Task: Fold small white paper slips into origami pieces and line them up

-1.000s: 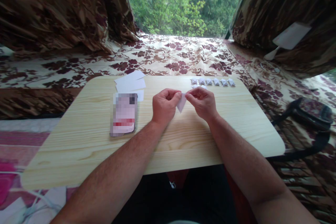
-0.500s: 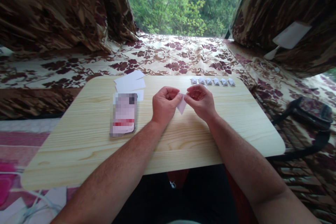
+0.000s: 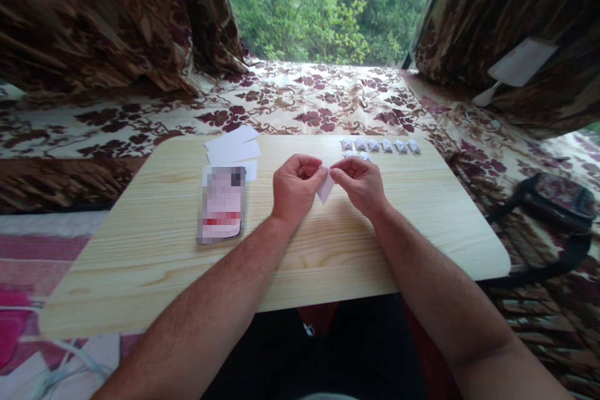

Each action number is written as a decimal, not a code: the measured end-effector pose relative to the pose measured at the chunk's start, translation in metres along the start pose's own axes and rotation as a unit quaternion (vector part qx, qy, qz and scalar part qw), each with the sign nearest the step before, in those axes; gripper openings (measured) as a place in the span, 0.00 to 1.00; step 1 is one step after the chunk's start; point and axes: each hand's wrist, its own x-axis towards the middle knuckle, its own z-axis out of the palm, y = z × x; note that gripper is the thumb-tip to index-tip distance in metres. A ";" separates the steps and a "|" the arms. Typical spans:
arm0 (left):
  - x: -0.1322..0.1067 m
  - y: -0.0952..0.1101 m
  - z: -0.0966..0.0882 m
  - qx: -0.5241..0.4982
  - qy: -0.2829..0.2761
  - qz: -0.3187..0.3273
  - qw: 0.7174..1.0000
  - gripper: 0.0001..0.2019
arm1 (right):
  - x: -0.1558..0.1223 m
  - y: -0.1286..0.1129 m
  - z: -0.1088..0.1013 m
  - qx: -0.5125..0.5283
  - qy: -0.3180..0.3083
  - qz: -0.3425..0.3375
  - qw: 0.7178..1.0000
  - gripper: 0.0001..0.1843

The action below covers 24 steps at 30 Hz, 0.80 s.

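A small piece of folded white paper hangs between my hands, its pointed end turned down toward me. My left hand is closed and pinches the paper's left edge between thumb and fingers. My right hand is also closed, its thumb and index finger at the paper's upper right corner. Just beyond my right hand lie small folded paper pieces, several in a row, with a few more partly hidden behind my fingers. To the left are loose white paper sheets.
A phone, partly blurred out, lies left of my hands on the wooden table. Past the table's far edge is a flower-patterned cloth. A white lamp stands at the right, near a dark strapped bag.
My right hand's fingers have lowered and curled a little, uncovering folded pieces behind them. The paper stays between both hands, slightly tilted.
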 end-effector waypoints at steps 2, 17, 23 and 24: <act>0.000 0.001 0.000 0.004 -0.001 0.003 1.000 0.12 | 0.000 0.000 0.000 -0.002 0.002 -0.002 1.000 0.10; 0.000 -0.001 -0.001 0.014 0.016 0.004 1.000 0.11 | 0.000 0.004 -0.001 -0.018 -0.013 -0.007 1.000 0.09; 0.000 -0.003 -0.001 -0.004 -0.006 -0.001 1.000 0.11 | -0.001 0.004 -0.001 -0.035 -0.013 -0.001 0.999 0.09; 0.000 -0.002 -0.001 -0.010 -0.010 -0.002 1.000 0.11 | -0.001 0.004 -0.001 -0.037 -0.017 0.000 0.999 0.09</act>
